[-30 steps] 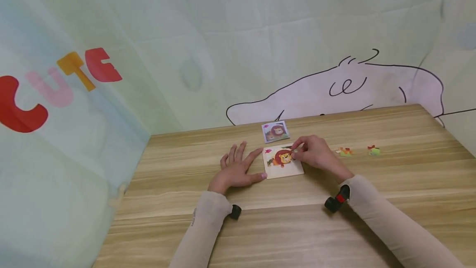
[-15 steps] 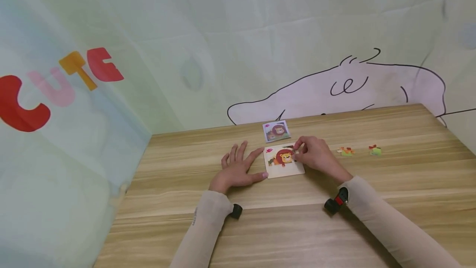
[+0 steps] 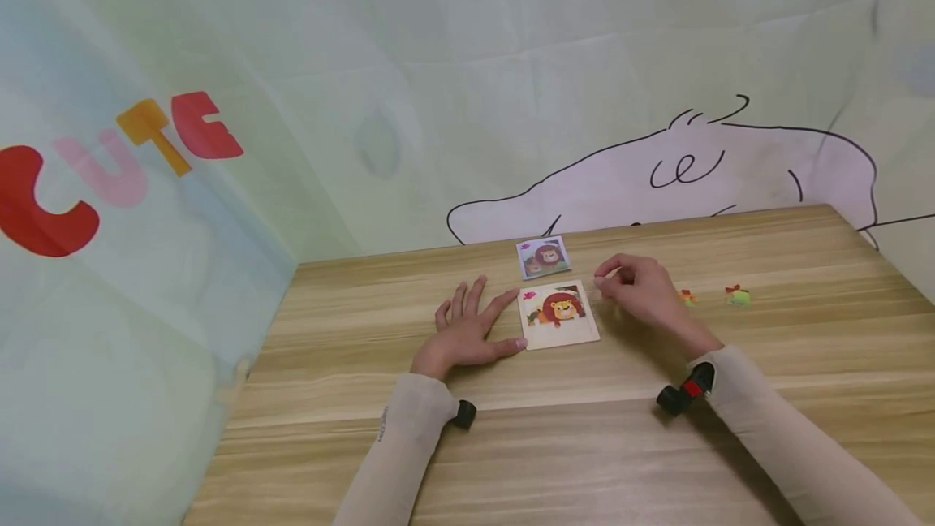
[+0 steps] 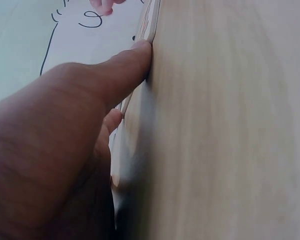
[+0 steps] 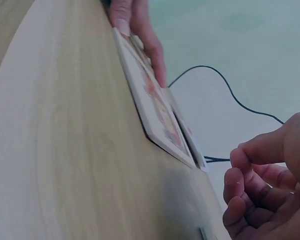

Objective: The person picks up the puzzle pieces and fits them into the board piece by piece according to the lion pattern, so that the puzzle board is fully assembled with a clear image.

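Note:
A square wooden jigsaw board (image 3: 561, 335) lies on the table with a partly filled lion picture; bare wood shows along its lower part. My left hand (image 3: 467, 335) rests at its left side, fingers spread, thumb and index finger touching the edge. Just right of the board, my right hand (image 3: 650, 295) is raised above the table. Its fingers (image 5: 235, 182) are loosely bent with nothing visible between them in the right wrist view. Beyond that hand lie an orange puzzle piece (image 3: 687, 297), partly hidden by it, and a green and red puzzle piece (image 3: 738, 295).
Behind the board lies a small picture card (image 3: 543, 256) with the same lion design. The wooden table (image 3: 540, 461) reaches back to a printed cloth backdrop (image 3: 365, 63). A second cloth with the word CUTE (image 3: 204, 127) hangs at the left.
My right hand has left the upper right of the board and moved right, uncovering the piece set there. The left hand stays at the board's left edge.

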